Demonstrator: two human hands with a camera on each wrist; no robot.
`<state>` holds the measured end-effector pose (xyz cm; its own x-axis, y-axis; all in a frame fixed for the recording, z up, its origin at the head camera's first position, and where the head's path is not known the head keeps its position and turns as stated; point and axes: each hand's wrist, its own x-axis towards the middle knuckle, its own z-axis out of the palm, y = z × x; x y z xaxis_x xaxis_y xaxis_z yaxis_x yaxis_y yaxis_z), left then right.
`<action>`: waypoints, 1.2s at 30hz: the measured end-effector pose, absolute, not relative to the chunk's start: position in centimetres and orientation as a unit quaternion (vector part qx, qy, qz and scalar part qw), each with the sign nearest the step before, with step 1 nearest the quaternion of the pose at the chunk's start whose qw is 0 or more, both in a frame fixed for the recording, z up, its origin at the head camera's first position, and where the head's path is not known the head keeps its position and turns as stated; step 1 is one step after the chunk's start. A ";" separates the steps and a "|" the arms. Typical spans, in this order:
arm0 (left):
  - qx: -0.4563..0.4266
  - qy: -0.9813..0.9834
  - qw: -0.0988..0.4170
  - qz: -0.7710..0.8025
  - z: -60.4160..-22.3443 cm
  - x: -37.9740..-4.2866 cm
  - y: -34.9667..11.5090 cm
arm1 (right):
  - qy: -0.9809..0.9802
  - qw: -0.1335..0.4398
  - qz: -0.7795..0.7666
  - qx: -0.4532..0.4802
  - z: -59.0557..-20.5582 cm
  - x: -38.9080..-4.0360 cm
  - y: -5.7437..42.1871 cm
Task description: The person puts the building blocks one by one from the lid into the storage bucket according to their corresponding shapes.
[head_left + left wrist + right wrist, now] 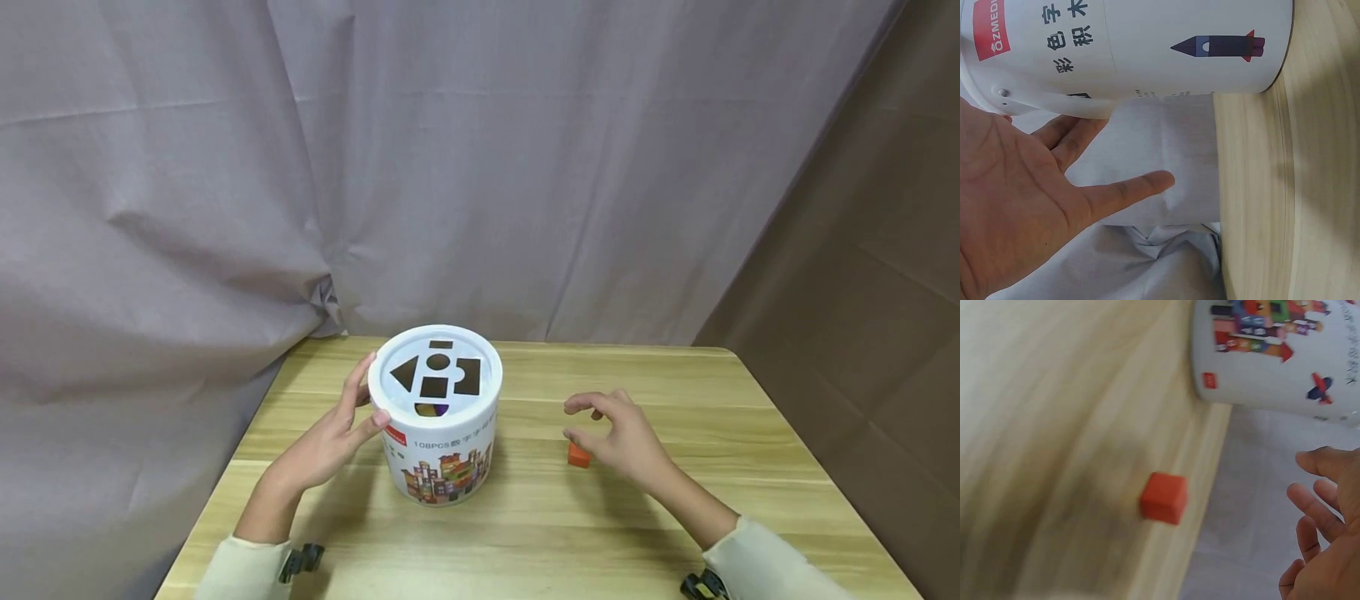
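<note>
A white round bucket point(438, 446) with printed building blocks stands on the table, its lid point(408, 402) pierced by several shaped holes. My left hand point(326, 446) rests against the bucket's left side, thumb at the front rim and fingers spread along the far side. In the left wrist view the palm and a straight little finger point(1132, 192) stand away from the wall. My right hand point(626, 437) hovers to the right of the bucket, thumb and fingers apart, holding nothing. Just beneath it sits a small red-orange block point(1165, 498), partly covered by the hand in the head view.
The wooden table point(540, 542) ends at a back edge behind the bucket. A grey curtain point(487, 183) hangs behind it and on the left, and a brown cloth point(877, 267) on the right. Through one lid hole, yellow and purple pieces show inside the bucket.
</note>
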<state>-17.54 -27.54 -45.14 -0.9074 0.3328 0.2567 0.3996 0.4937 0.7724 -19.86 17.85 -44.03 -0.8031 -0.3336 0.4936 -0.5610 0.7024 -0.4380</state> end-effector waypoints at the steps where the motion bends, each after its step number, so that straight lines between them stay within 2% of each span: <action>1: -0.211 -0.864 0.036 -0.456 -45.1 -17.5 -27.5 | -0.904 0.193 0.291 0.246 -44.4 -19.8 18.2; 5: -0.209 -0.865 0.035 -0.455 -45.0 -17.6 -27.5 | -0.916 0.187 0.268 0.233 -45.8 -20.1 19.3; 18: -0.203 -0.863 0.031 -0.463 -45.4 -17.4 -27.5 | -0.954 0.086 0.229 0.175 -49.0 -21.3 21.8; 36: -0.200 -0.865 0.026 -0.460 -45.3 -17.5 -27.5 | -0.953 0.075 0.230 0.184 -50.0 -20.7 22.3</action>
